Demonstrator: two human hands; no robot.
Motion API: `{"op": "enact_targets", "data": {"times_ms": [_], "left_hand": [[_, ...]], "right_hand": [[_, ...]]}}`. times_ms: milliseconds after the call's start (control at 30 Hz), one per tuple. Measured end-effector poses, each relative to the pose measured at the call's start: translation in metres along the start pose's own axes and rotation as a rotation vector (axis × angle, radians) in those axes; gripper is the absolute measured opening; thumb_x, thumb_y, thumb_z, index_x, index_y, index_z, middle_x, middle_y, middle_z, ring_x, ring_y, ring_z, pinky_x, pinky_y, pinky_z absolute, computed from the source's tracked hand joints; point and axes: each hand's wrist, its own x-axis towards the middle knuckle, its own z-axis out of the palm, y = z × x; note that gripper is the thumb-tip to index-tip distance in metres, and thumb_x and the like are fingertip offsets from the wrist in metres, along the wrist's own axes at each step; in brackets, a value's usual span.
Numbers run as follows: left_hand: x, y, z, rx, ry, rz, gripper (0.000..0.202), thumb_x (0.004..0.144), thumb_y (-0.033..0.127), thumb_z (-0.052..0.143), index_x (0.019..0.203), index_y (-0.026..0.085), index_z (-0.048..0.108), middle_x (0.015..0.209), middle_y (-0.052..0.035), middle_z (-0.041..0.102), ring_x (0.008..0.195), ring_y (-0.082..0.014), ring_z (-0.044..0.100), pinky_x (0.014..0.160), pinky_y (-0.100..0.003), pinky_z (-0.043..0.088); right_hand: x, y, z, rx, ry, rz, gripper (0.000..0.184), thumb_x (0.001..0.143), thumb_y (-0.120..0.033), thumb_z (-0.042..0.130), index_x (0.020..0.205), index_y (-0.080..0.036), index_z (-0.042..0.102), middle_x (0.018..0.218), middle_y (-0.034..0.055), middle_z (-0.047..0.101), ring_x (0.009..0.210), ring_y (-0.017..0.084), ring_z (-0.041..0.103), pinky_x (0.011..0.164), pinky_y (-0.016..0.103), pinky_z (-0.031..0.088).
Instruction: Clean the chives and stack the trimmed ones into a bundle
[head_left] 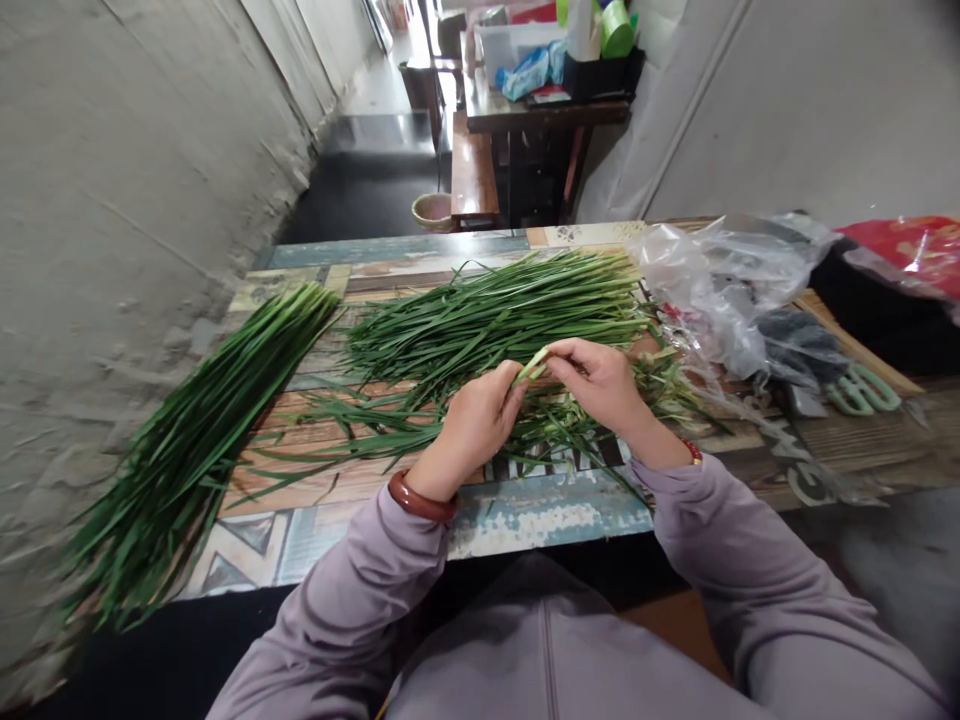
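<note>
My left hand [484,415] is closed around a few garlic chives [534,366], whose pale stem ends stick out past the thumb toward the right. Their long green leaves trail to the left over the table. With thumb and fingers pinched, my right hand [596,385] grips the pale ends of these same stems. Just beyond both hands lies a large pile of chives [487,315], stem ends to the right. A neater bundle of chives [225,420] lies at the left, its leaves hanging over the table's near edge. Loose trimmings [664,390] are scattered under and beside my right hand.
The patterned wooden table [555,515] meets a rough wall [150,200] on the left. At the right lie clear plastic bags [720,280], green-handled scissors [862,390] and a red package [915,250]. Behind stand a bench [474,165], a basket [433,211] and a second table [540,118].
</note>
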Motion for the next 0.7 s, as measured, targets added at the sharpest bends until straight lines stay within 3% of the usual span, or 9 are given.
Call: {"op": "enact_targets", "data": {"times_ms": [167, 333, 400, 533, 600, 700], "left_hand": [[0.001, -0.003, 0.000, 0.233, -0.023, 0.026, 0.016, 0.098, 0.034, 0.047, 0.096, 0.021, 0.055, 0.087, -0.0046, 0.068, 0.079, -0.0183, 0.064, 0.061, -0.026, 0.037], [0.000, -0.007, 0.003, 0.325, -0.032, 0.104, 0.013, 0.098, 0.025, 0.045, 0.098, 0.022, 0.057, 0.087, -0.0047, 0.070, 0.082, -0.0185, 0.066, 0.062, -0.026, 0.039], [-0.001, -0.007, 0.003, 0.346, -0.033, 0.143, 0.014, 0.098, 0.025, 0.044, 0.096, 0.021, 0.057, 0.087, -0.0051, 0.071, 0.081, -0.0181, 0.066, 0.061, -0.026, 0.039], [-0.001, -0.007, 0.004, 0.347, 0.003, 0.160, 0.021, 0.100, 0.031, 0.040, 0.092, 0.021, 0.057, 0.083, -0.0059, 0.070, 0.076, -0.0183, 0.065, 0.059, -0.027, 0.037], [-0.001, -0.008, 0.006, 0.342, 0.026, 0.146, 0.022, 0.100, 0.035, 0.042, 0.094, 0.021, 0.058, 0.084, -0.0063, 0.070, 0.077, -0.0191, 0.065, 0.059, -0.028, 0.036], [0.000, -0.011, 0.009, 0.351, 0.032, 0.134, 0.021, 0.099, 0.036, 0.045, 0.099, 0.021, 0.059, 0.087, -0.0067, 0.071, 0.079, -0.0199, 0.066, 0.060, -0.028, 0.036]], "right_hand": [[-0.001, 0.000, 0.000, -0.088, -0.085, -0.102, 0.011, 0.084, -0.032, 0.064, 0.079, -0.023, 0.068, 0.076, 0.0011, 0.071, 0.069, 0.015, 0.062, 0.066, 0.027, 0.048], [0.002, 0.006, 0.001, -0.096, -0.133, -0.026, 0.019, 0.090, -0.033, 0.053, 0.080, -0.023, 0.067, 0.072, 0.0006, 0.070, 0.069, 0.016, 0.064, 0.069, 0.027, 0.046], [0.007, 0.015, -0.005, -0.062, -0.062, 0.044, 0.028, 0.093, -0.040, 0.048, 0.080, -0.023, 0.066, 0.067, 0.0000, 0.068, 0.065, 0.015, 0.062, 0.066, 0.026, 0.045], [0.017, 0.039, -0.029, -0.063, 0.258, 0.168, 0.045, 0.096, -0.056, 0.040, 0.072, -0.023, 0.058, 0.057, -0.0017, 0.057, 0.056, 0.014, 0.054, 0.060, 0.026, 0.042], [0.020, 0.049, -0.042, -0.112, 0.343, 0.173, 0.046, 0.097, -0.056, 0.037, 0.070, -0.024, 0.056, 0.057, -0.0012, 0.056, 0.056, 0.015, 0.054, 0.061, 0.028, 0.042], [0.024, 0.058, -0.054, -0.276, 0.352, 0.124, 0.036, 0.098, -0.046, 0.042, 0.078, -0.023, 0.061, 0.074, 0.0034, 0.066, 0.072, 0.019, 0.061, 0.073, 0.031, 0.045]]}}
